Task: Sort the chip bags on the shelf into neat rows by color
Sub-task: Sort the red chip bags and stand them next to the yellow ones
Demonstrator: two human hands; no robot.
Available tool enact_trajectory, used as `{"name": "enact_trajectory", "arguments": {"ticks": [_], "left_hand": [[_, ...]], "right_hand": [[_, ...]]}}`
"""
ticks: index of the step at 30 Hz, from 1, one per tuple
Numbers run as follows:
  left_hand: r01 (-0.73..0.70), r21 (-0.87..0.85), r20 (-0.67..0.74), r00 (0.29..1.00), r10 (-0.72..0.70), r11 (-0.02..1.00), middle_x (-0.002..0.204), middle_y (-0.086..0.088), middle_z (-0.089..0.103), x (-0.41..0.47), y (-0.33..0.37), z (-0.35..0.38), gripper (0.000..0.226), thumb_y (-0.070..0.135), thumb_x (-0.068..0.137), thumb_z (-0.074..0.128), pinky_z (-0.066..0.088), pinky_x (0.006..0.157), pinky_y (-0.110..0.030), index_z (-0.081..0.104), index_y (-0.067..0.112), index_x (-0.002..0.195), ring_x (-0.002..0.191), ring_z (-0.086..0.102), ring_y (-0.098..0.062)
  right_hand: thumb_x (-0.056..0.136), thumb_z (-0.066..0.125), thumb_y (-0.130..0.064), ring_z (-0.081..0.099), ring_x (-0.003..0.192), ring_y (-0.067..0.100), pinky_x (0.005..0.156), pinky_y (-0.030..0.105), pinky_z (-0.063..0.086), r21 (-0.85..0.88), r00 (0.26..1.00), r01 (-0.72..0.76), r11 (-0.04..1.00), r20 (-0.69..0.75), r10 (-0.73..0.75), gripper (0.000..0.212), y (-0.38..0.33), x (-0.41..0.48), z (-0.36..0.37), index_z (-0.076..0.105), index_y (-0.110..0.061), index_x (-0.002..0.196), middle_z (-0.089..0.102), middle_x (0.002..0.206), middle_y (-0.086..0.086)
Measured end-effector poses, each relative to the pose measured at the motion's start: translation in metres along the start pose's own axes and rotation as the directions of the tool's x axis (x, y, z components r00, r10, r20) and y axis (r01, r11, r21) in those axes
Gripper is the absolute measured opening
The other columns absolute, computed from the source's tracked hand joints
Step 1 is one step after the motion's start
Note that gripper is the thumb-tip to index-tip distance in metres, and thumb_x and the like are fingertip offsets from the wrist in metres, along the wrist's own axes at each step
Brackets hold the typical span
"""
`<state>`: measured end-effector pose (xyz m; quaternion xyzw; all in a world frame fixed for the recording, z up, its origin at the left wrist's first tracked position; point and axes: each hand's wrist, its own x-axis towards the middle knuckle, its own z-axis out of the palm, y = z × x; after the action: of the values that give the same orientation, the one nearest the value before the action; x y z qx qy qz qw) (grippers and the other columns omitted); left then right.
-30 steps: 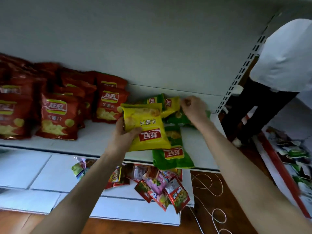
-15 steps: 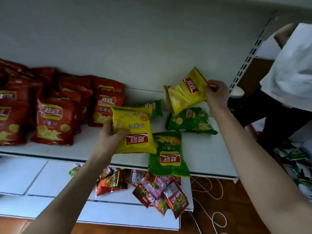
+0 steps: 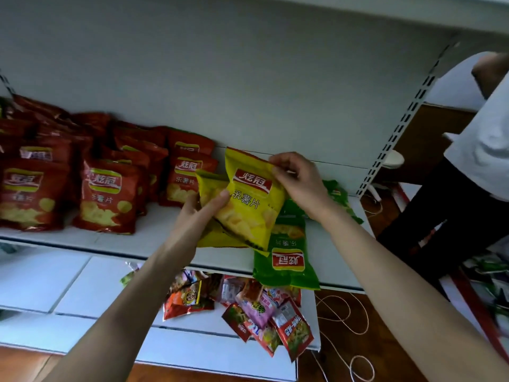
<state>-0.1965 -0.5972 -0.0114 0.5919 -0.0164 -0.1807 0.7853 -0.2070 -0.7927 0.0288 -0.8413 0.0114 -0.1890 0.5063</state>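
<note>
Two yellow chip bags are stacked above the white shelf (image 3: 154, 238). My right hand (image 3: 297, 180) pinches the top corner of the front yellow bag (image 3: 250, 199). My left hand (image 3: 198, 216) grips the rear yellow bag (image 3: 209, 186) from the left, its thumb on the front bag. A green bag (image 3: 286, 260) lies upside down at the shelf's front edge below them. Another green bag (image 3: 338, 194) lies behind my right wrist, mostly hidden. Several red bags (image 3: 107, 194) stand in rows on the left part of the shelf.
A lower shelf (image 3: 82, 285) carries a loose heap of small mixed snack packets (image 3: 256, 307). A person in a white top and dark trousers (image 3: 468, 175) stands close on the right, past the shelf upright (image 3: 399, 128). White cord (image 3: 344, 321) lies on the wooden floor.
My right hand brought its yellow bag left and down onto the yellow bag in my left hand. Both bags now sit together, upright, nearer the red rows.
</note>
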Motion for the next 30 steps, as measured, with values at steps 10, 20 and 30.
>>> {"name": "enact_trajectory", "arguments": {"ticks": [10,20,30], "left_hand": [[-0.064,0.055,-0.270,0.960,0.077,0.996,0.119,-0.013,0.059,-0.007,-0.018,-0.035,0.056,0.016,0.083,0.069,0.051,0.090,-0.050,0.042,0.010,0.133,0.101,0.062,-0.033],[-0.156,0.199,-0.300,0.930,0.212,0.968,0.106,0.000,0.058,-0.014,-0.028,-0.035,0.057,0.023,0.082,0.071,0.051,0.088,-0.042,0.041,0.015,0.130,0.097,0.060,-0.022],[-0.244,0.380,-0.505,0.753,0.421,0.892,0.097,0.007,0.057,-0.050,-0.001,-0.123,0.034,0.015,0.088,0.064,0.047,0.070,-0.014,0.046,0.014,0.116,0.085,0.058,-0.006]], "right_hand": [[0.087,0.047,-0.056,0.058,0.070,0.014,0.063,0.027,0.047,-0.652,0.968,-0.189,0.734,0.003,0.251,0.049,0.030,-0.032,-0.017,0.059,-0.010,0.096,0.064,0.087,0.003],[0.078,0.070,-0.031,0.052,0.114,0.023,0.092,0.032,0.045,-0.255,0.910,-0.391,0.885,0.041,0.414,0.063,0.059,-0.076,-0.013,0.042,-0.010,0.131,0.050,0.132,0.008],[0.072,0.067,-0.027,0.058,0.097,-0.005,0.076,0.014,0.052,0.121,0.995,0.077,0.990,0.052,-0.084,0.047,-0.025,-0.036,0.043,0.047,-0.032,0.114,0.056,0.111,-0.012]]}}
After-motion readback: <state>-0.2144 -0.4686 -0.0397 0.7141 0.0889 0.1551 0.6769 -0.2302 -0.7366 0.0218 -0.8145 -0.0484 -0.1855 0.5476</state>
